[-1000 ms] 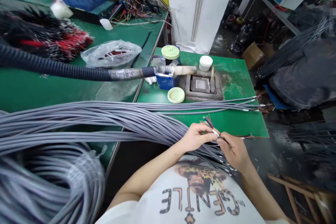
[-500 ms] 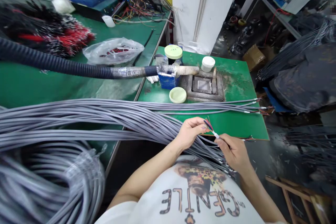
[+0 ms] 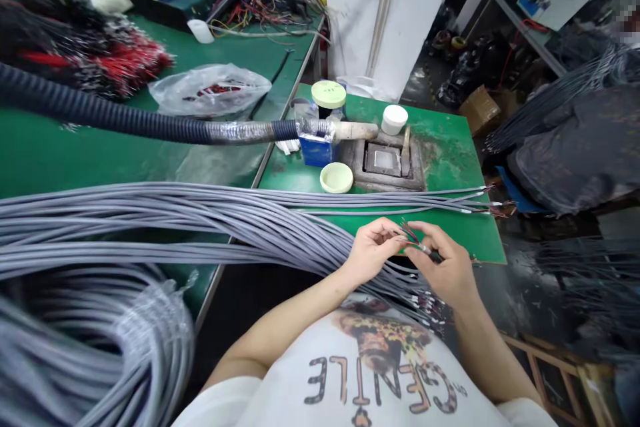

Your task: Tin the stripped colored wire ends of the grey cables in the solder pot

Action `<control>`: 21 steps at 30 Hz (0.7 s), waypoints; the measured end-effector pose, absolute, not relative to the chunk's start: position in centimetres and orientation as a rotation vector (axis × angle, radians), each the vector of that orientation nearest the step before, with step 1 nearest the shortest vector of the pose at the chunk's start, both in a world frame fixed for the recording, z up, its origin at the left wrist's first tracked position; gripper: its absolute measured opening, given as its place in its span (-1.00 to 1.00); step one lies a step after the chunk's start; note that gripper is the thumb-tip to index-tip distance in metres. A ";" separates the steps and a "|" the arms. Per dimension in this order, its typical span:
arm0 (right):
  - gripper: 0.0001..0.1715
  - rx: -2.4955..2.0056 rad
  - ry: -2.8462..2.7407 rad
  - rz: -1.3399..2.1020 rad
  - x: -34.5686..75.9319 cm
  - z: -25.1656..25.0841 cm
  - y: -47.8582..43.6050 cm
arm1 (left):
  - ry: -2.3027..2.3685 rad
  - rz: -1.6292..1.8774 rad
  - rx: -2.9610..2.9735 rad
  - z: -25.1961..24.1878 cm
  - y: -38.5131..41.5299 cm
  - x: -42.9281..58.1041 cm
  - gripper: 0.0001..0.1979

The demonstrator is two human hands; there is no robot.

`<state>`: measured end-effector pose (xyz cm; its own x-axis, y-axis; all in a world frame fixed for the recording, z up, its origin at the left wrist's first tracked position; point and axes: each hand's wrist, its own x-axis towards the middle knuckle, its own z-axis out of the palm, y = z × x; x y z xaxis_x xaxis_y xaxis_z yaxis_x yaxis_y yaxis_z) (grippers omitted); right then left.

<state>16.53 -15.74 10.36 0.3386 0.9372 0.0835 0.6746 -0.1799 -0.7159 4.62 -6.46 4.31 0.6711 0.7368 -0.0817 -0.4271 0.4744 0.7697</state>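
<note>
A grey cable's stripped end with fanned thin coloured wires lies between my two hands, above the front edge of the green bench. My left hand pinches some of the wires from the left, its fingertips closed. On the other side, my right hand has its thumb and forefinger closed about the end near the white band. Under my hands runs a thick bundle of grey cables, its several stripped ends hanging close to my shirt. More cables lie across the bench with their wire ends to the right.
Behind the cables sits a solder pot with a tool on its rim. A ribbed hose reaches it over a blue box. Nearby are a pale green lid and a white jar. Coiled cable fills the lower left.
My right hand has shifted up and left along the cable end, its fingers now at the wires. My left hand has moved slightly right. The view has shifted a little.
</note>
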 end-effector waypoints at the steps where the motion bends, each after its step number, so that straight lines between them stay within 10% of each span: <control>1: -0.63 -1.931 -1.408 0.441 16.5 10.0 -15.5 | 0.430 0.735 0.791 4.4 -6.6 4.7 -0.71; 21: -0.80 -1.500 -1.639 0.480 15.8 9.7 -5.0 | 0.618 1.010 0.798 2.6 -4.2 3.1 -0.76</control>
